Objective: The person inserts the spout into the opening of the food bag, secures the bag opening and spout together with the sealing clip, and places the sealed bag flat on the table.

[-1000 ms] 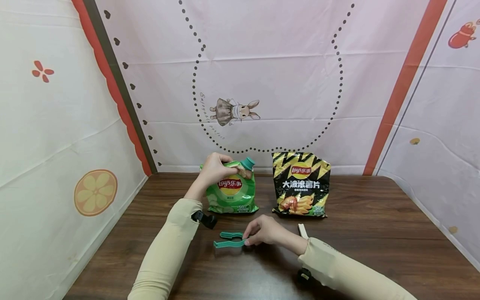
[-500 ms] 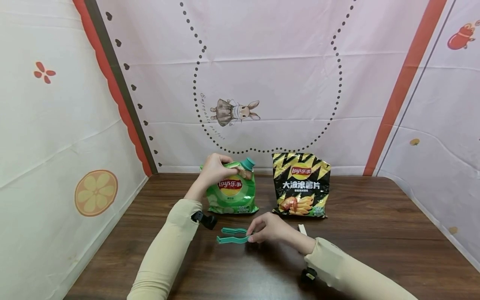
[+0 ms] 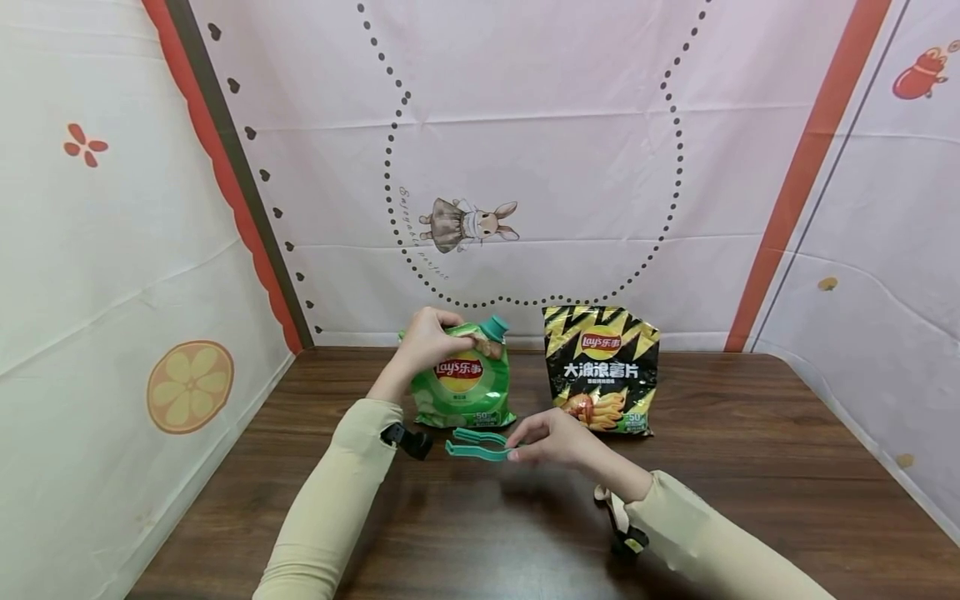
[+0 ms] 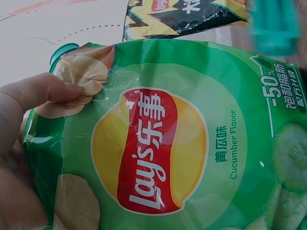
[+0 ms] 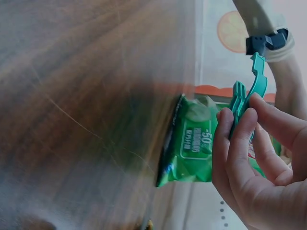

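the upper edge of a green chip bag [image 3: 465,406] is pinched by the left hand [image 3: 431,343], the thumb being pressed over the printed potato slices at the front while the other fingers are mostly hidden behind. the bag is kept upright on the brown wooden table [image 3: 727,483], its red and yellow logo being faced toward the head camera. at its top corner, on the side nearer the second bag, a teal cap-like piece [image 3: 494,327] is seen (how it is attached cannot be told).

a teal clip [image 3: 478,452] is grasped at one end between the thumb and fingertips of the right hand [image 3: 558,442]. its two long arms are spread apart and pointed leftward, and it is held above the table, just in front of the green bag's bottom edge; in the left wrist view it is blurred.

a black and yellow chip bag [image 3: 600,371] is stood upright beside the green one, with a gap left between them. both forearms are covered by pale yellow sleeves [image 3: 330,492], and the scene is backed by a pink printed cloth [image 3: 540,167], on which a rabbit [image 3: 450,225] is drawn.
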{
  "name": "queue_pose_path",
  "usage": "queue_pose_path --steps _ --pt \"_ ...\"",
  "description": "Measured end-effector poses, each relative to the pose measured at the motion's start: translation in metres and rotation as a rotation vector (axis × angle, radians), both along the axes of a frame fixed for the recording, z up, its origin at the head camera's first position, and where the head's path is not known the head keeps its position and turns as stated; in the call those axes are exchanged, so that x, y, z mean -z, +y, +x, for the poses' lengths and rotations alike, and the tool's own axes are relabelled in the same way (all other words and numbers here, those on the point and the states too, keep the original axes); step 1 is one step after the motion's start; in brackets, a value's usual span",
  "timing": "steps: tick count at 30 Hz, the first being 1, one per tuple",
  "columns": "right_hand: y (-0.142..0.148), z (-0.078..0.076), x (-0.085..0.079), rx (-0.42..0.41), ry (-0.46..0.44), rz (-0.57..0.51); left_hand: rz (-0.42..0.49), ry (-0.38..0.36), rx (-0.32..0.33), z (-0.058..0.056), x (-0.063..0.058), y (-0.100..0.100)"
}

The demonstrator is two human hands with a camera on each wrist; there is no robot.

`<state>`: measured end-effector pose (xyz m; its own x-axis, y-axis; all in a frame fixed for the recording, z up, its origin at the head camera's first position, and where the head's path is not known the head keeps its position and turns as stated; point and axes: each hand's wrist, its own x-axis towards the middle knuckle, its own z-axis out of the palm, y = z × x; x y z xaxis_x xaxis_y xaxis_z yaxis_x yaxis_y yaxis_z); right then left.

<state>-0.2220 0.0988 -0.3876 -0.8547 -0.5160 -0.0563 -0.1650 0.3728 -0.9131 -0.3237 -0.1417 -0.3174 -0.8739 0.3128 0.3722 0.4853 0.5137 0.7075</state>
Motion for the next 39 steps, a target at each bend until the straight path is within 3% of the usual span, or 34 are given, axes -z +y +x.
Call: queue_pose_path --steps 7,15,31,39 --pt "0.006 -0.001 -0.011 0.022 -0.033 -0.065 0.007 -0.011 -0.010 -0.001 -0.001 0.000" --pt "0.020 -0.004 -0.022 0.054 -0.006 -0.098 0.010 -0.011 -0.011 -0.001 -0.002 0.000" --pt "0.040 -0.009 -0.038 0.205 -0.030 -0.144 0.013 -0.023 -0.022 -0.002 -0.001 -0.002" --pt "0.046 -0.019 -0.038 0.270 0.051 -0.119 0.010 -0.013 -0.042 -0.002 0.000 -0.002"
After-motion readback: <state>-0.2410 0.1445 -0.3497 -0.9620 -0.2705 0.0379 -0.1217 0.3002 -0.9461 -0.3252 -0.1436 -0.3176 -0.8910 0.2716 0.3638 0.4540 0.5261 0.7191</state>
